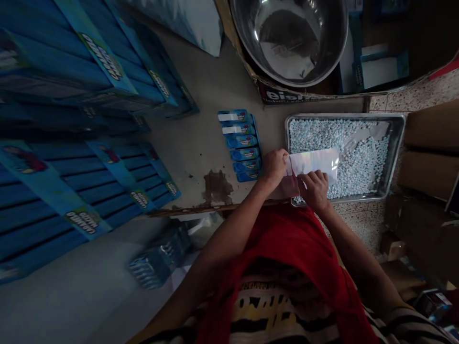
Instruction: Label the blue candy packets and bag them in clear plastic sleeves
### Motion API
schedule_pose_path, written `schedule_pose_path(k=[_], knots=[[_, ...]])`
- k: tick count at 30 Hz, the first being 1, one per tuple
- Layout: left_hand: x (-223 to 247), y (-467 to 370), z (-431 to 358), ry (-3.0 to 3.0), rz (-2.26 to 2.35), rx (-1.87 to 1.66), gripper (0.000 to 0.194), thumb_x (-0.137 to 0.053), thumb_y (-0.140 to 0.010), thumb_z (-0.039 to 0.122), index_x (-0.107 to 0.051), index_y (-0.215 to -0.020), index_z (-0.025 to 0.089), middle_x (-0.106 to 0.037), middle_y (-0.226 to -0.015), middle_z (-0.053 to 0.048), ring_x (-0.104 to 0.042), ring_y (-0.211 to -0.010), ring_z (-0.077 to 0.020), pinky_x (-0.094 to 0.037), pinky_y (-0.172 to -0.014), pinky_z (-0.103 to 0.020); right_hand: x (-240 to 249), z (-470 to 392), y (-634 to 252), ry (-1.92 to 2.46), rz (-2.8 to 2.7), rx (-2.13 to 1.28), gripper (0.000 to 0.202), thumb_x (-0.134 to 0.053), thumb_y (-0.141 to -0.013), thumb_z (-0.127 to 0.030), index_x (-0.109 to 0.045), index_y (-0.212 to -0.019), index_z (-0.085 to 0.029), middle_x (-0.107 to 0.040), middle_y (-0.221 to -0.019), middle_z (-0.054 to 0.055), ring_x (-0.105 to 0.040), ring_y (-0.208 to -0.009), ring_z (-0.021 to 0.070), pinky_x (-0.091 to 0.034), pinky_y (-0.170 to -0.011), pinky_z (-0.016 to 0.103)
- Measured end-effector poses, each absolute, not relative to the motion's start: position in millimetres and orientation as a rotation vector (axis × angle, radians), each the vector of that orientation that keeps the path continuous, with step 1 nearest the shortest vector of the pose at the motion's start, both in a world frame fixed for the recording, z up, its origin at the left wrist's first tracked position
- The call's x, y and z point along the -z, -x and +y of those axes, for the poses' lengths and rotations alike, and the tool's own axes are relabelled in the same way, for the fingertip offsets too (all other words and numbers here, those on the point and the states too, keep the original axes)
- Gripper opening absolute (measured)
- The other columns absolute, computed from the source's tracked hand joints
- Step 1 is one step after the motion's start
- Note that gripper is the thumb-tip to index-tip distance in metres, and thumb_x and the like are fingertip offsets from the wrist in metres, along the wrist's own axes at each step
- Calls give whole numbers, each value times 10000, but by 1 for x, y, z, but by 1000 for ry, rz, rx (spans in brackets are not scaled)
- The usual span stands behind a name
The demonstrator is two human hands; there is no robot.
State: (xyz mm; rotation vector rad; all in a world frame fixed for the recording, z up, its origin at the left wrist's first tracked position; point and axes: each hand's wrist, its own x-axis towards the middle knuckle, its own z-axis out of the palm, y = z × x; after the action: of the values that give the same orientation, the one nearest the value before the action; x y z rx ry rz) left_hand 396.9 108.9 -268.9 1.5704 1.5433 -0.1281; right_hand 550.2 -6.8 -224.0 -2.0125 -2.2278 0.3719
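Observation:
A shiny, whitish plastic bag (317, 161) lies stretched over the left part of a metal tray (397, 157). My left hand (275, 166) pinches one corner of the bag at the tray's left rim. With closed fingers, my right hand (315, 188) grips the bag's near edge. Between the hands, the bag's end looks parted and pinkish. Small white and pale blue candies (364, 167) fill much of the tray. Just left of my left hand is a row of small blue packs (245, 154).
Tall stacks of blue boxes (46, 186) stand on the left. A steel bowl (290, 81) sits in an open cardboard carton (267, 93) beyond the tray. Brown cartons (432, 150) are at the right. The table's front edge (201, 210) runs close to my body.

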Motion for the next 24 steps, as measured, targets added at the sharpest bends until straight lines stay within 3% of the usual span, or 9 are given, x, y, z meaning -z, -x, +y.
schedule_pose_path(k=[4, 7, 9, 11, 13, 15, 18, 21, 24], knots=[[269, -399, 108, -1539, 1486, -70, 316, -544, -1014, 146, -817, -1165, 193, -803, -1255, -131, -727, -1212, -276, -521, -1068, -363, 177, -6, -540, 2084, -1967, -454, 203, -652, -1023, -307, -765, -859, -267, -662, -676, 20, -574, -732, 218, -367, -747, 375], [259, -394, 104, -1363, 1454, -406, 265, -601, -1018, 216, -800, -1191, 188, -772, -1336, -128, -696, -1289, -259, -506, -1152, -368, 143, 4, -528, 2142, -1441, -779, 168, -708, -983, -386, -771, -872, -277, -557, -593, -35, -500, -595, 180, -384, -656, 341], [248, -385, 101, -1059, 1402, -569, 293, -579, -1064, 375, -791, -1143, 190, -797, -1273, -123, -726, -1244, -248, -548, -1116, -369, 129, 15, -520, 2091, -1073, -1017, 173, -770, -931, -437, -772, -869, -275, -511, -582, -58, -436, -547, 153, -357, -581, 311], [237, -374, 99, -668, 1287, -594, 516, -528, -1058, 629, -774, -1058, 176, -828, -1113, -138, -785, -1104, -262, -620, -987, -377, 124, 28, -514, 2007, -820, -1163, 203, -830, -866, -458, -766, -841, -268, -505, -593, -62, -417, -549, 136, -340, -545, 290], [227, -360, 97, -356, 1158, -571, 712, -524, -957, 843, -749, -969, 168, -829, -984, -147, -813, -992, -281, -657, -865, -380, 129, 40, -509, 1935, -689, -1230, 233, -870, -810, -458, -754, -815, -257, -521, -608, -60, -423, -564, 124, -356, -544, 279], [222, -348, 96, -202, 1107, -595, 762, -583, -861, 920, -723, -889, 171, -820, -918, -142, -819, -954, -288, -668, -799, -372, 138, 49, -505, 1892, -613, -1268, 251, -890, -771, -446, -741, -801, -246, -550, -631, -58, -431, -575, 114, -394, -556, 274], [220, -336, 92, -158, 1102, -659, 689, -786, -741, 850, -700, -850, 175, -807, -882, -107, -819, -915, -270, -664, -740, -337, 154, 57, -500, 1868, -546, -1313, 269, -901, -736, -429, -721, -774, -232, -604, -677, -50, -480, -610, 108, -474, -603, 274], [220, -329, 85, -191, 1134, -688, 604, -1006, -578, 588, -695, -877, 166, -805, -902, -76, -813, -896, -234, -651, -766, -309, 166, 59, -491, 1845, -497, -1382, 306, -903, -718, -463, -716, -783, -229, -640, -715, -41, -563, -665, 121, -553, -656, 291], [220, -320, 80, -204, 1245, -726, 511, -1000, -608, 459, -688, -886, 164, -800, -887, -66, -806, -893, -215, -640, -783, -306, 176, 62, -478, 1870, -469, -1423, 352, -919, -681, -503, -721, -780, -229, -647, -697, -39, -567, -634, 120, -564, -609, 287]])
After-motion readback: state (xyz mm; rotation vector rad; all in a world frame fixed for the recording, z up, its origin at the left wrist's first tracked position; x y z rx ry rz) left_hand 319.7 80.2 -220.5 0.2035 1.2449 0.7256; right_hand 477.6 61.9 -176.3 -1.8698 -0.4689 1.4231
